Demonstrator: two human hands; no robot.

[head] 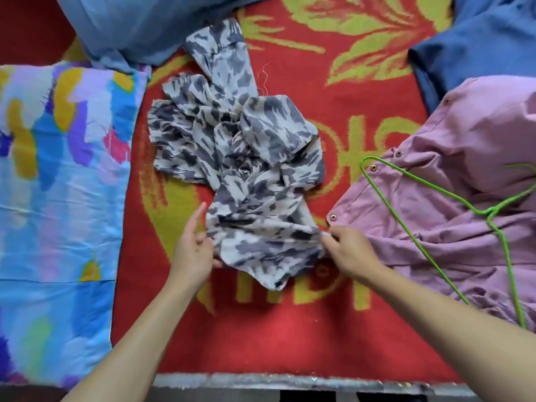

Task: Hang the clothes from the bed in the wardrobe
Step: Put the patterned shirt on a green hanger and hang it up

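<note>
A crumpled grey-and-white patterned garment [240,158] lies in the middle of the red bed cover [261,338]. My left hand [193,250] pinches its near left edge, index finger stretched out. My right hand [351,252] pinches the near right edge of the same garment. To the right lies a pink garment with snap buttons [464,175]. A green wire hanger [435,195] rests on top of the pink garment.
A colourful blue-patterned pillow [58,198] lies at the left. Light blue fabric [139,27] is bunched at the top left, and a darker blue cloth [478,42] sits at the top right. The bed's near edge [290,384] runs along the bottom.
</note>
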